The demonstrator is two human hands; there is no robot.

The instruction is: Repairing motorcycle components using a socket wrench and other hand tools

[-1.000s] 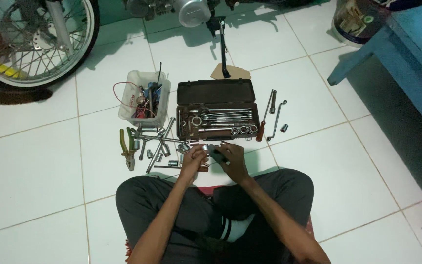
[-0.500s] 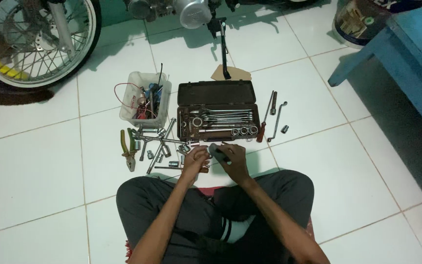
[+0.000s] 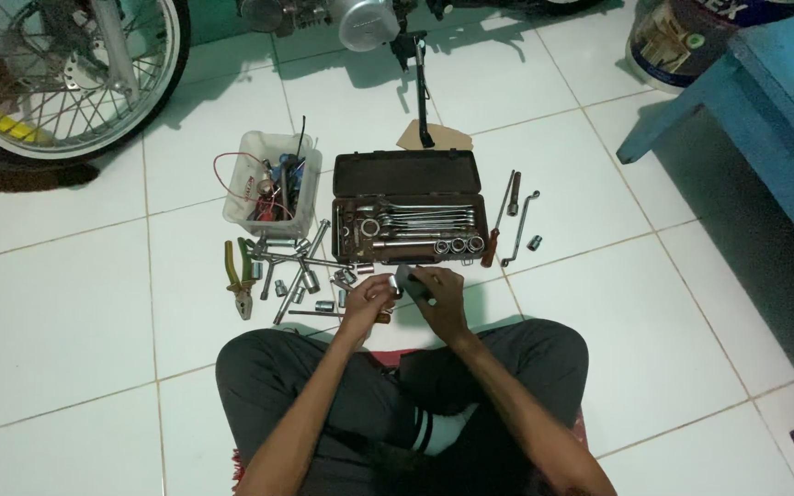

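Note:
I sit cross-legged on a white tiled floor. My right hand [image 3: 438, 298] grips a dark handled tool [image 3: 408, 277] just in front of my knees. My left hand [image 3: 367, 298] pinches a small metal socket [image 3: 393, 289] held against that tool's end. Right ahead lies an open brown tool case [image 3: 408, 173] holding wrenches and sockets. Loose sockets and bars [image 3: 310, 276] are scattered to the left of my hands.
A clear plastic tub [image 3: 268, 193] of wires and small tools stands left of the case, pliers [image 3: 239, 276] beside it. A screwdriver and bent wrench [image 3: 516, 216] lie right. A motorcycle wheel [image 3: 66, 69], kickstand [image 3: 420, 87], paint bucket [image 3: 682, 37] and blue bench [image 3: 774, 119] ring the area.
My hands have stayed together in front of the case, shifting only slightly as they work the small socket on the tool. Nothing else has moved.

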